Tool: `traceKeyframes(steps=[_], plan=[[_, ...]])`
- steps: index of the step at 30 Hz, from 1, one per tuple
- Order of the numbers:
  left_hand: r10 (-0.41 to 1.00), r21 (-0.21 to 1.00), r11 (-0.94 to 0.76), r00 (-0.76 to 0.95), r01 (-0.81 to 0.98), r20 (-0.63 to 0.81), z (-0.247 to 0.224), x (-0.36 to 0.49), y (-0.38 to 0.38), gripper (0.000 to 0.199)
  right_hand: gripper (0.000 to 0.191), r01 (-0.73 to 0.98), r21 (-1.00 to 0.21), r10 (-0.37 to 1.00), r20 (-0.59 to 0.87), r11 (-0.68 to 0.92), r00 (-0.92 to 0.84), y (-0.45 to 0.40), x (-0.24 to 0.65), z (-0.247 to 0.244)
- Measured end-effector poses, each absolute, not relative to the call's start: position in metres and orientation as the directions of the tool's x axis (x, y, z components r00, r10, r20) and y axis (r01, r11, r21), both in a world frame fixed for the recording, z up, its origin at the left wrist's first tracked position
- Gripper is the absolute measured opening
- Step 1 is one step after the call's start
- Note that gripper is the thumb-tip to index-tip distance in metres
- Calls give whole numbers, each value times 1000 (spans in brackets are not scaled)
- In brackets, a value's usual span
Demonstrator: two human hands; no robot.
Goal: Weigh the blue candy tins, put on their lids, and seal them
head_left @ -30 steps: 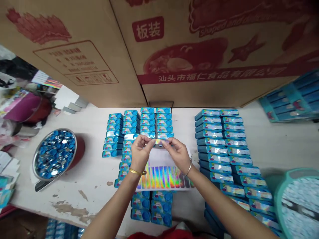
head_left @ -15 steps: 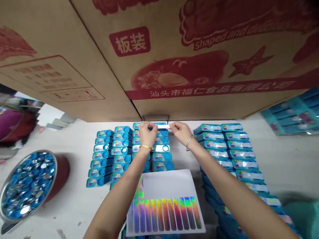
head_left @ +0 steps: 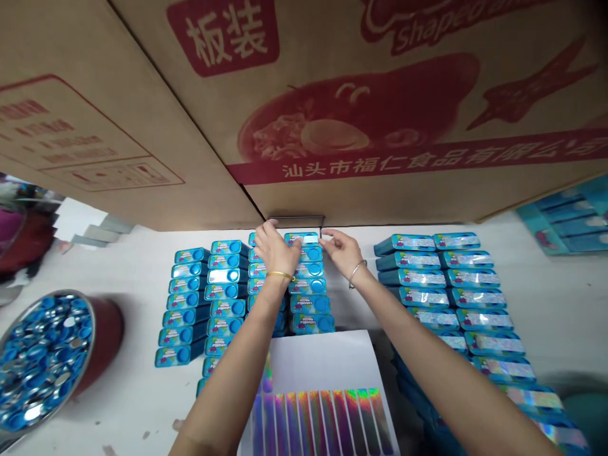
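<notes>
A shiny strip sticker lies along the top of the farthest blue tin in the middle column. My left hand is over the neighbouring tins, fingers apart, its thumb touching the sticker's left end. At the sticker's right end, my right hand has its thumb and forefinger apart, the tips close to the tin's edge. Below my hands lies a white sticker sheet with a row of rainbow holographic strips, its upper part bare backing. My left forearm covers part of the sheet and some tins.
Tall cardboard cartons stand right behind the tins. Columns of blue tins are on the left, and tins with shiny strips on the right. A round metal pot of small blue and silver pieces sits at far left.
The strip that was held up between both hands now lies on the far tin. My finger grips have loosened, and the view has shifted slightly closer.
</notes>
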State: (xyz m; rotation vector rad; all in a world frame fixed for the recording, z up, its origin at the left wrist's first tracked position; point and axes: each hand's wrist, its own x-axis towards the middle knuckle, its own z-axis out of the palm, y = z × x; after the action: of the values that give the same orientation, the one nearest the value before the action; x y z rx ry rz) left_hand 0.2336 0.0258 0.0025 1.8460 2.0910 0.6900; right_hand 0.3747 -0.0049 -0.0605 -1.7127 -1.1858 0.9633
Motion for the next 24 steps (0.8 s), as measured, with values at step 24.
traceKeyframes(steps=[24], plan=[[786,151,-571,590,807,-184,45,95,-140,25,35,818,-492,942,15,299,-336,-192,285,5]])
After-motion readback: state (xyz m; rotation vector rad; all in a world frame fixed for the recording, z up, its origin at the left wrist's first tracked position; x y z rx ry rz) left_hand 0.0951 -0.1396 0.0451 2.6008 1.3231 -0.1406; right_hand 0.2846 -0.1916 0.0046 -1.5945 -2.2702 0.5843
